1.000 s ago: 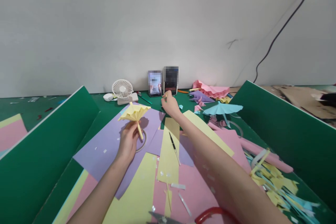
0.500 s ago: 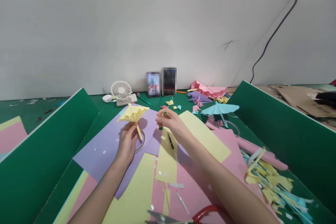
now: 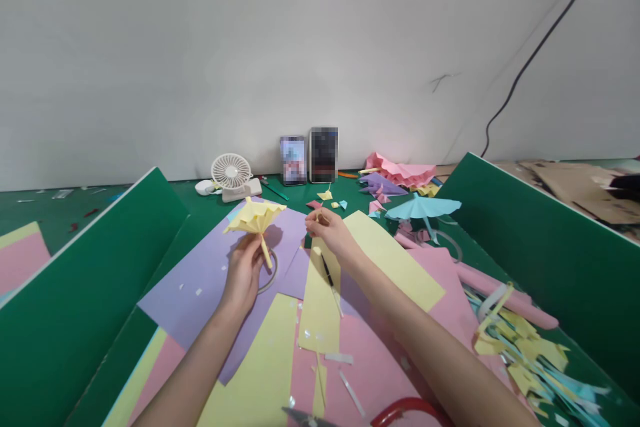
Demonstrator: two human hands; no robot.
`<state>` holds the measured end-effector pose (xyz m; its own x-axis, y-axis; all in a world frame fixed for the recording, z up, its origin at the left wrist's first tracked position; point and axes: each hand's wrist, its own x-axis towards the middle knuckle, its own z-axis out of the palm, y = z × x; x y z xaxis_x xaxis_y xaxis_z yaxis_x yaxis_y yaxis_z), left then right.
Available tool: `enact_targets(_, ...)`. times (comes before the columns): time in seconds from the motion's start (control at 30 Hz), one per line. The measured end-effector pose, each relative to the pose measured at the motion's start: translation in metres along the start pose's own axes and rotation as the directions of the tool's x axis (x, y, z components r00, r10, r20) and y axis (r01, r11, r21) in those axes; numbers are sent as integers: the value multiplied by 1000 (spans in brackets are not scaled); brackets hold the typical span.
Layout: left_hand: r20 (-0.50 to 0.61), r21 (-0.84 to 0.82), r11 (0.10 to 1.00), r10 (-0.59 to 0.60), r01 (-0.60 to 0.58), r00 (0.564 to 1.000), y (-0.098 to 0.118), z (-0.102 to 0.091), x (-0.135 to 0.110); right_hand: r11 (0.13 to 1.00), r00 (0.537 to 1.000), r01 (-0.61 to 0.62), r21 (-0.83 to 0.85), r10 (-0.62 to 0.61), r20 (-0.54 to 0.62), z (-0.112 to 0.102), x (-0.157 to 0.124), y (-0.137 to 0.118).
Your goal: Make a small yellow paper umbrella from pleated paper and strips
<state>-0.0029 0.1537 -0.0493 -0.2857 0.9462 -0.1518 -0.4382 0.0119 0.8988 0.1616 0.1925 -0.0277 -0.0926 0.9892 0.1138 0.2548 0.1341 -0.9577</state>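
A small pleated yellow paper umbrella (image 3: 257, 217) stands tilted in my left hand (image 3: 243, 268), whose fingers close round its rolled handle. A roll of tape (image 3: 270, 272) lies just beside that hand on purple paper (image 3: 200, 283). To the right, my right hand (image 3: 327, 228) is raised over the papers with its fingertips pinched together; whatever they may hold is too small to make out. Below it, a thin black-and-white pen-like tool (image 3: 327, 271) rests on a yellow paper strip (image 3: 320, 320).
Red-handled scissors (image 3: 400, 407) lie at the near edge. A blue paper umbrella (image 3: 423, 207), a pink paper roll (image 3: 510, 297) and a heap of paper scraps (image 3: 530, 347) are on the right. A white fan (image 3: 231, 172) and two propped-up devices (image 3: 293, 160) stand at the back. Green partitions (image 3: 115, 267) flank the desk.
My right hand has shifted slightly right, still pinched, and more of the pen-like tool shows. The left hand keeps the yellow paper umbrella in place. The view has tilted a little.
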Motion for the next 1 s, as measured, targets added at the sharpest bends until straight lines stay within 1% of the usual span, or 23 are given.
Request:
enact_targets(0.1, -2, 0, 1000, -4, 4, 1000, 0, 0, 0, 972, 994, 61, -226, -80, -74, 1, 22, 6)
enact_targets(0.17, -6, -3, 1000, -9, 9, 1000, 0, 0, 0, 917, 983, 101, -386, -152, -105, 4, 42, 9)
enact_targets(0.23, -8, -6, 1000, -15, 15, 1000, 0, 1, 0, 837, 968, 136, -530, -225, -107, 9, 61, 11)
enact_targets(0.3, -7, -7, 1000, -20, 20, 1000, 0, 1, 0, 748, 958, 161, -644, -276, -81, 14, 77, 13)
enact_targets(0.4, 2, -2, 1000, -24, 24, 1000, 0, 1, 0, 619, 951, 166, -767, -307, -42, 19, 95, 19)
enact_targets(0.53, 4, 2, 999, -32, 32, 999, 0, 1, -1, 478, 954, 146, -866, -300, -5, 21, 112, 25)
enact_targets(0.67, 7, 9, 999, -45, 45, 999, 2, 2, -2, 377, 962, 108, -920, -274, 0, 23, 125, 29)
enact_targets(0.83, 9, 17, 999, -47, 47, 999, 2, 1, -2, 313, 968, 64, -948, -250, -17, 26, 131, 31)
enact_targets(1.0, 12, 18, 999, -52, 51, 999, 2, 1, -2, 287, 973, 50, -956, -230, -18, 26, 123, 35)
